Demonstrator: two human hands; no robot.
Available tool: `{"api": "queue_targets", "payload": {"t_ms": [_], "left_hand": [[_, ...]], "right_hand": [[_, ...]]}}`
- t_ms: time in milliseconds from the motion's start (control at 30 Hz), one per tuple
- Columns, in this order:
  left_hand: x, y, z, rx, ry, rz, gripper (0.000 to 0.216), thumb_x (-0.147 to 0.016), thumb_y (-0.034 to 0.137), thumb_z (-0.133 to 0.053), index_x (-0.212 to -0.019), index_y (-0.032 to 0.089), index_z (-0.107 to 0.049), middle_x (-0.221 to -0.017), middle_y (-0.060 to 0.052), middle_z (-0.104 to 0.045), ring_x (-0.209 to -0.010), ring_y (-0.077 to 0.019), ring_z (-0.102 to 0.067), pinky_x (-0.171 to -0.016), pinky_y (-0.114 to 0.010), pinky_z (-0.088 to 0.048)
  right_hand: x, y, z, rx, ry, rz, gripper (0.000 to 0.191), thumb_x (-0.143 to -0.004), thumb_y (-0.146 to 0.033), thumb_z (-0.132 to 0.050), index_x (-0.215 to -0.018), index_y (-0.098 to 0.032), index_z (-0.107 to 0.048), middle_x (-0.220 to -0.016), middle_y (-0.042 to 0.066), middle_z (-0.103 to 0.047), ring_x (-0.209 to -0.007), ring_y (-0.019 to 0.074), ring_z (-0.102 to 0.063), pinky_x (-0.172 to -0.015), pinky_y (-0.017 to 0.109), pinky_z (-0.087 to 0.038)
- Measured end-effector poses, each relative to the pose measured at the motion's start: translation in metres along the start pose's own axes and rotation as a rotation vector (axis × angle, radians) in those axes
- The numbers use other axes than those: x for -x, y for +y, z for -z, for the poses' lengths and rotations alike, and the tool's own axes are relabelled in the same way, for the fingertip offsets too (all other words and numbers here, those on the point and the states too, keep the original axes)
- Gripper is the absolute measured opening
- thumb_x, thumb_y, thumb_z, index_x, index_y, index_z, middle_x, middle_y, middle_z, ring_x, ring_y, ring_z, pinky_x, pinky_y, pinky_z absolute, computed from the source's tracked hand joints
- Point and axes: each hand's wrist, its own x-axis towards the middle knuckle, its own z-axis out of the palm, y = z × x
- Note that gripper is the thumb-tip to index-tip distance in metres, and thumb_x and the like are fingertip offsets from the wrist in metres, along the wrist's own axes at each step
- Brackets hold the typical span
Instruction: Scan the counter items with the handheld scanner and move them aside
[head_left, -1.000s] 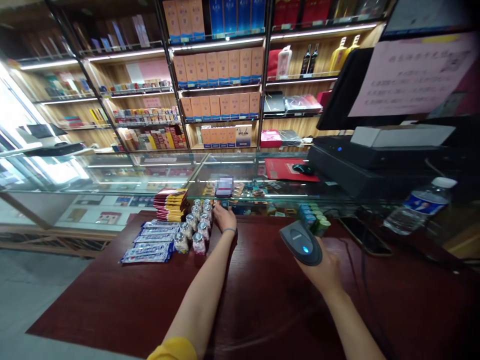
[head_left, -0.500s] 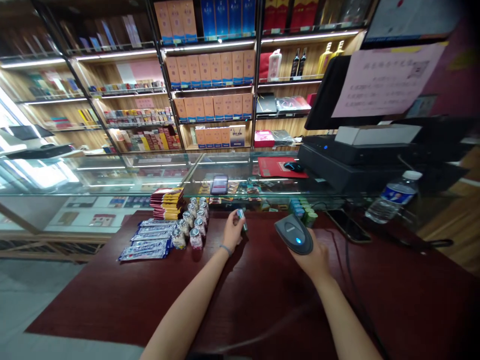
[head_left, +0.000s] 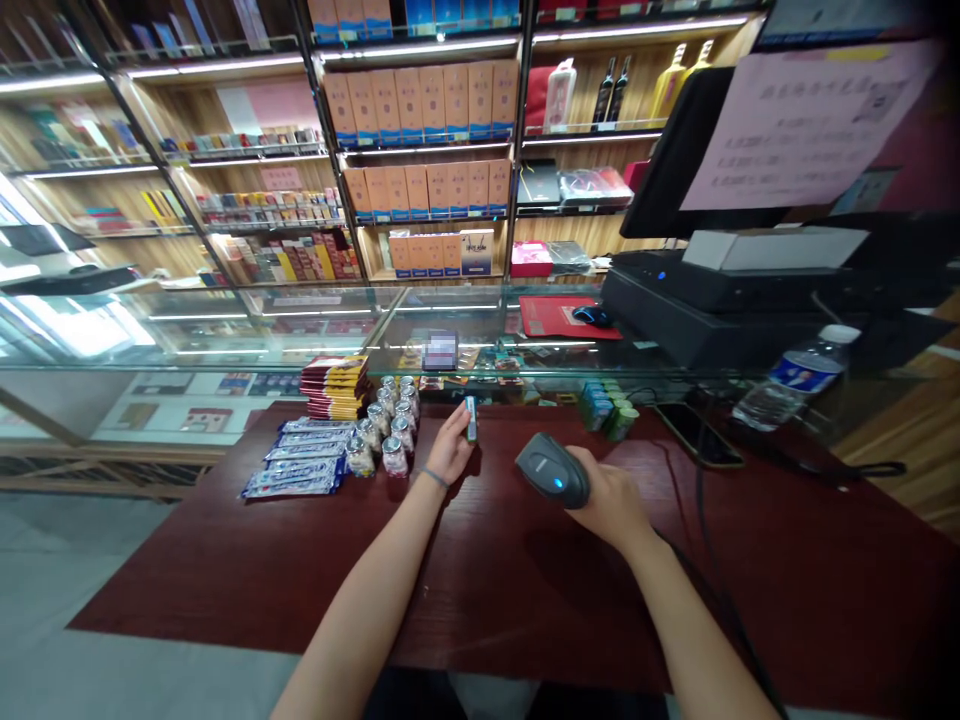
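Note:
My left hand (head_left: 450, 447) is closed on a small green-and-white packet (head_left: 471, 418), held upright just above the dark red counter (head_left: 225, 570). My right hand (head_left: 611, 497) grips a grey barcode scanner (head_left: 553, 469) with a blue light, its head turned toward the packet a short way to its left. Left of my left hand stands a cluster of several small clear jars (head_left: 390, 425) with silver lids.
Blue-and-white wrapped bars (head_left: 300, 465) and a stack of red-and-yellow packs (head_left: 334, 385) lie at the counter's left. Green cans (head_left: 607, 412), a phone (head_left: 697, 433), a water bottle (head_left: 799, 390) and a till (head_left: 735, 300) stand to the right. A glass display case (head_left: 300, 335) runs behind.
My left hand has lifted a small packet away from the jars and brought it right. My right hand has swung the scanner left, toward the packet.

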Motion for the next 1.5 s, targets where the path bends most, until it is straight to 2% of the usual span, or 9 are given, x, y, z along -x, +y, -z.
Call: {"api": "queue_targets", "payload": {"t_ms": [133, 367, 500, 600, 800, 967, 1200, 1333, 1500], "left_hand": [[-0.001, 0.004, 0.001, 0.098, 0.069, 0.043, 0.039, -0.084, 0.034, -0.073, -0.121, 0.023, -0.069, -0.099, -0.005, -0.073, -0.076, -0.0129, -0.066, -0.065, -0.024, -0.054], [0.001, 0.004, 0.001, 0.342, -0.008, 0.112, 0.043, -0.076, 0.025, -0.081, -0.117, 0.021, -0.068, -0.088, 0.001, -0.070, -0.067, -0.0075, -0.061, -0.056, -0.017, -0.046], [-0.002, 0.002, 0.002, 0.392, -0.035, 0.111, 0.034, -0.081, 0.019, -0.076, -0.114, 0.022, -0.068, -0.085, 0.000, -0.067, -0.067, -0.0071, -0.059, -0.055, -0.017, -0.044], [-0.003, 0.001, 0.002, 0.426, -0.048, 0.110, 0.027, -0.082, 0.016, -0.073, -0.108, 0.021, -0.069, -0.083, 0.000, -0.065, -0.067, -0.0066, -0.057, -0.055, -0.016, -0.043], [-0.002, 0.002, 0.000, 0.425, 0.007, 0.133, 0.026, -0.083, 0.028, -0.075, -0.106, 0.019, -0.067, -0.088, -0.001, -0.067, -0.070, -0.0076, -0.059, -0.060, -0.018, -0.046], [0.000, 0.004, -0.003, 0.417, -0.010, 0.126, 0.030, -0.083, 0.035, -0.076, -0.106, 0.019, -0.065, -0.099, -0.003, -0.070, -0.072, -0.0083, -0.061, -0.061, -0.019, -0.047], [0.008, 0.005, -0.005, 0.267, -0.086, 0.021, 0.051, -0.073, 0.030, -0.084, -0.116, 0.027, -0.056, -0.110, -0.002, -0.069, -0.092, -0.0138, -0.066, -0.085, -0.033, -0.055], [0.007, 0.001, -0.007, 0.171, -0.038, 0.017, 0.055, -0.066, 0.033, -0.088, -0.107, 0.025, -0.052, -0.097, 0.002, -0.066, -0.085, -0.0136, -0.066, -0.081, -0.035, -0.058], [0.007, -0.005, -0.016, -0.037, 0.013, -0.021, 0.058, -0.064, 0.039, -0.088, -0.104, 0.022, -0.050, -0.088, 0.002, -0.065, -0.075, -0.0129, -0.067, -0.068, -0.028, -0.057]], "right_hand": [[-0.003, -0.005, 0.003, -0.008, -0.052, 0.052, 0.042, -0.071, -0.023, -0.058, -0.113, -0.018, -0.054, -0.070, 0.002, -0.072, -0.058, 0.0219, -0.070, -0.054, 0.028, -0.044], [-0.004, -0.009, 0.007, -0.069, -0.150, 0.045, 0.058, -0.071, -0.022, -0.058, -0.128, -0.019, -0.047, -0.086, 0.004, -0.076, -0.068, 0.0227, -0.073, -0.061, 0.029, -0.046], [-0.004, -0.008, 0.008, -0.018, -0.191, 0.072, 0.034, -0.067, -0.021, -0.061, -0.102, -0.022, -0.057, -0.069, 0.001, -0.072, -0.062, 0.0242, -0.071, -0.056, 0.029, -0.041], [-0.004, -0.007, 0.009, -0.003, -0.191, 0.080, 0.029, -0.065, -0.021, -0.063, -0.094, -0.022, -0.058, -0.065, 0.001, -0.070, -0.060, 0.0243, -0.070, -0.055, 0.028, -0.039], [-0.004, -0.007, 0.007, -0.052, -0.165, 0.040, 0.043, -0.070, -0.023, -0.061, -0.113, -0.020, -0.056, -0.072, 0.002, -0.073, -0.062, 0.0238, -0.071, -0.056, 0.028, -0.042], [-0.001, -0.002, 0.001, -0.034, -0.100, 0.000, 0.045, -0.070, -0.025, -0.060, -0.115, -0.020, -0.055, -0.070, 0.002, -0.072, -0.060, 0.0240, -0.071, -0.055, 0.029, -0.044], [0.007, 0.012, -0.003, -0.030, 0.053, -0.182, 0.042, -0.074, -0.032, -0.062, -0.114, -0.022, -0.057, -0.070, 0.002, -0.071, -0.064, 0.0262, -0.071, -0.059, 0.031, -0.048], [0.008, 0.023, 0.000, -0.059, 0.195, -0.279, 0.043, -0.075, -0.039, -0.065, -0.112, -0.020, -0.057, -0.072, 0.004, -0.072, -0.064, 0.0254, -0.071, -0.059, 0.031, -0.051], [0.008, 0.034, 0.009, -0.019, 0.372, -0.386, 0.034, -0.074, -0.042, -0.067, -0.099, -0.021, -0.057, -0.071, 0.004, -0.070, -0.062, 0.0227, -0.068, -0.058, 0.030, -0.051]]}}
